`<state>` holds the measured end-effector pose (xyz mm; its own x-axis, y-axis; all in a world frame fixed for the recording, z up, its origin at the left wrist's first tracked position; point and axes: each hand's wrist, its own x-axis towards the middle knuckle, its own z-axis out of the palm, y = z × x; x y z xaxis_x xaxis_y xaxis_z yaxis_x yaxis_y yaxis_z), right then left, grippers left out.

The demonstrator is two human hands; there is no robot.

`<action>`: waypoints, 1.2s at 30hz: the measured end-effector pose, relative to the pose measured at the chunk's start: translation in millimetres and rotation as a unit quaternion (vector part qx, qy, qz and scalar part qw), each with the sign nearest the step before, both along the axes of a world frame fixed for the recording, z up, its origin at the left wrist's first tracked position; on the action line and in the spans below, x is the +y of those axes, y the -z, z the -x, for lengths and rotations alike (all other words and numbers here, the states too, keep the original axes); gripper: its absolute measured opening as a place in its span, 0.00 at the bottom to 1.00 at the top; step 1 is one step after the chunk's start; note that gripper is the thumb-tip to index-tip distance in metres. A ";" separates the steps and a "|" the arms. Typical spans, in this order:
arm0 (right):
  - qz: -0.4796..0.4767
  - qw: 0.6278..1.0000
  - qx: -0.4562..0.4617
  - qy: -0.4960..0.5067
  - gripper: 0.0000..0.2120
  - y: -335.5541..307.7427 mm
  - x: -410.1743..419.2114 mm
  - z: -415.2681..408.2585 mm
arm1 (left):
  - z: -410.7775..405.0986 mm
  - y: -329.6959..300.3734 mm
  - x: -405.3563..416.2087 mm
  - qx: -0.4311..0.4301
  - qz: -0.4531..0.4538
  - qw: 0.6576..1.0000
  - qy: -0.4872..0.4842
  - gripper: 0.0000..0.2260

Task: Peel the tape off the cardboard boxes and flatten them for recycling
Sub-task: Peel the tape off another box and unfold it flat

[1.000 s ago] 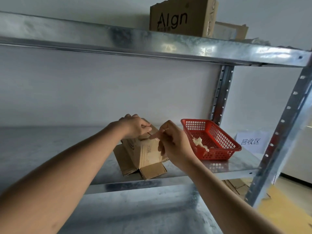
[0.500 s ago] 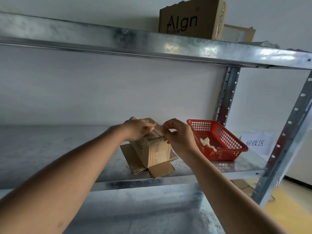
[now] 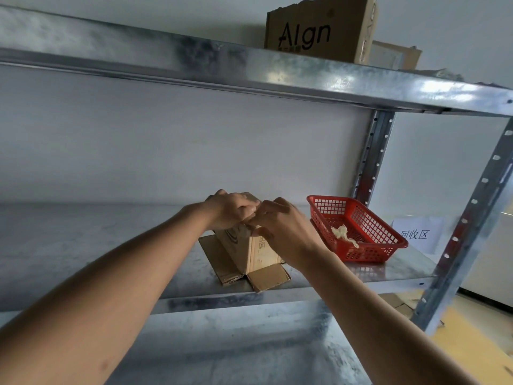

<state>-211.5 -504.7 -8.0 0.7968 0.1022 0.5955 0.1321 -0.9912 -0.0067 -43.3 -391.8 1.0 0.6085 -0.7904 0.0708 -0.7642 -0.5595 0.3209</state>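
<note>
The left hand [image 3: 231,209] lies curled over the top of a small cardboard box [image 3: 251,252] that stands on the metal shelf [image 3: 83,245]. Its fingers are bent down onto the box's upper edge, pressing it steady; whether they pinch any tape cannot be told, since the knuckles hide the fingertips. The box sits directly under those fingers, its bottom flaps splayed flat on the shelf toward the person, its body upright and its long side running away from the fingers down to the shelf.

Just right of that, touching the left hand, the right hand [image 3: 280,226] is closed in a pinch at the box's top edge. It looks to have hold of something thin there, probably a tape end, though the strip itself is too small to make out. Both hands are equally near the seam; the right one seems placed to pull, and the pull would likely run toward the right, away from the left fingers.

Well to the right of both hands stands a red basket [image 3: 369,245] with a crumpled wad of tape [image 3: 342,234] inside.
</note>
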 end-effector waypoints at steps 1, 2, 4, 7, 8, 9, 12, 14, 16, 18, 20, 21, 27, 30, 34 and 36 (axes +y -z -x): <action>0.009 1.000 -0.005 -0.002 0.13 1.3 0.4 -0.1 | -1.4 1.9 0.2 0.000 -0.001 1.000 0.000 0.25; 0.017 1.000 -0.015 -0.005 0.13 2.6 0.1 0.0 | -3.2 3.8 0.4 -0.002 0.000 1.000 0.001 0.27; 0.042 0.998 -0.044 -0.011 0.16 5.0 0.5 2.0 | -5.2 6.6 -0.9 -0.010 0.010 1.000 0.006 0.30; 0.097 0.989 -0.110 -0.027 0.17 6.0 4.9 6.1 | -3.4 6.8 -1.6 -0.026 0.015 1.000 -0.001 0.22; 0.111 0.986 -0.119 -0.023 0.18 6.0 6.5 5.9 | -2.5 6.8 -1.1 -0.026 0.022 0.999 0.000 0.20; 0.124 0.985 -0.118 -0.013 0.18 5.1 8.3 4.9 | -3.2 8.4 -0.2 -0.025 0.031 0.999 0.006 0.20; 0.151 0.984 -0.092 0.035 0.17 1.3 13.4 0.8 | -2.7 12.5 2.5 -0.026 0.060 0.998 0.006 0.19; 0.139 0.986 -0.078 0.049 0.17 -1.9 20.4 2.2 | -0.6 13.5 1.1 -0.048 0.054 0.997 -0.006 0.18; 0.114 0.988 -0.080 0.062 0.16 -3.3 26.9 5.9 | -0.9 14.1 -0.9 -0.070 0.060 0.996 -0.007 0.18; 0.106 0.988 -0.088 0.073 0.12 -1.6 31.0 10.1 | -3.6 15.9 -2.7 -0.076 0.068 0.995 -0.009 0.18; 0.104 0.990 -0.070 0.061 0.05 3.2 32.1 12.0 | -5.5 16.6 -6.6 -0.060 0.056 0.997 -0.011 0.19; 0.089 0.994 -0.049 0.046 0.04 4.8 33.2 12.6 | -5.7 16.1 -8.2 -0.039 0.045 0.998 -0.017 0.19; -0.135 0.985 -0.107 0.007 0.06 -0.2 21.6 14.0 | -2.3 12.3 -9.2 -0.002 0.057 0.998 -0.011 0.21; -0.182 0.975 -0.117 0.058 0.05 1.0 1.0 12.7 | 2.4 10.9 -4.5 -0.020 0.072 0.997 0.012 0.21; -0.242 0.961 -0.081 0.110 0.08 9.4 -16.5 9.7 | -2.1 11.6 -9.6 -0.057 0.016 0.998 0.036 0.22; -0.251 0.959 -0.069 0.111 0.08 11.0 -18.7 8.4 | 0.0 8.2 -9.6 -0.041 0.014 0.999 0.023 0.22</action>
